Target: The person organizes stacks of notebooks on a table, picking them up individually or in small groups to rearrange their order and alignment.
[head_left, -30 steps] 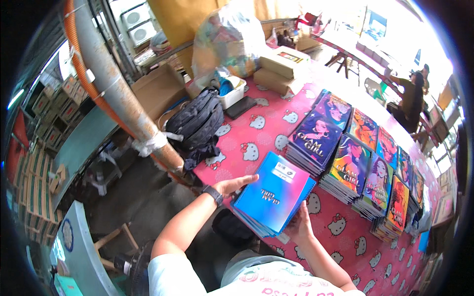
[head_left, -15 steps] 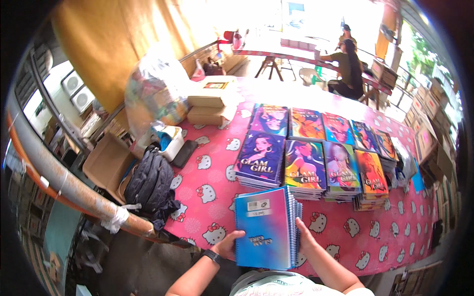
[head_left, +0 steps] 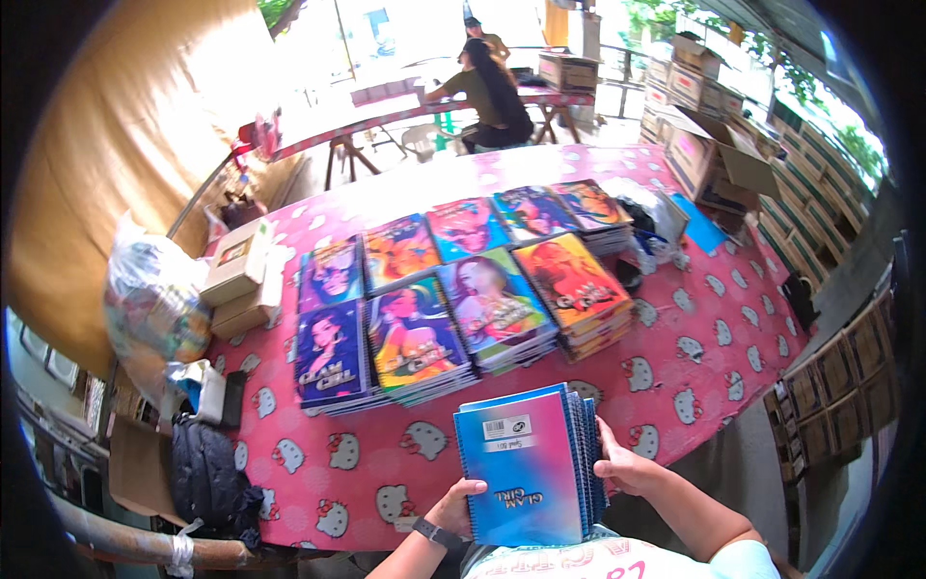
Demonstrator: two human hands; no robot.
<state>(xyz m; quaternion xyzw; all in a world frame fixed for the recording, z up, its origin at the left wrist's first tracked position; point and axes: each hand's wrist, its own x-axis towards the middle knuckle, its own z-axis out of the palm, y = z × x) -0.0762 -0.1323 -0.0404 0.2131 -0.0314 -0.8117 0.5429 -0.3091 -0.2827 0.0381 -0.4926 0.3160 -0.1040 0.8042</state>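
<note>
Between my two hands is a stack of spiral notebooks (head_left: 526,463), its top one blue and pink with a white label. My left hand (head_left: 461,507) grips the left edge, thumb on the top cover. Along the coiled right edge, my right hand (head_left: 622,461) presses with its fingers around the side. Beyond them, several stacks of spiral notebooks stand in two rows on the table. In the near row are a purple stack (head_left: 331,352), a yellow and purple stack (head_left: 417,333), a green stack (head_left: 497,301) and an orange stack (head_left: 571,285).
A pink patterned cloth (head_left: 386,458) covers the table. At left are brown boxes (head_left: 241,265), a plastic bag (head_left: 154,289) and a black backpack (head_left: 207,473). An open carton (head_left: 709,159) stands at the far right. Two people (head_left: 492,92) are at a farther table.
My view has swung to the right, so the table and its stacks appear farther left. Both hands still hold the notebook stack near my body.
</note>
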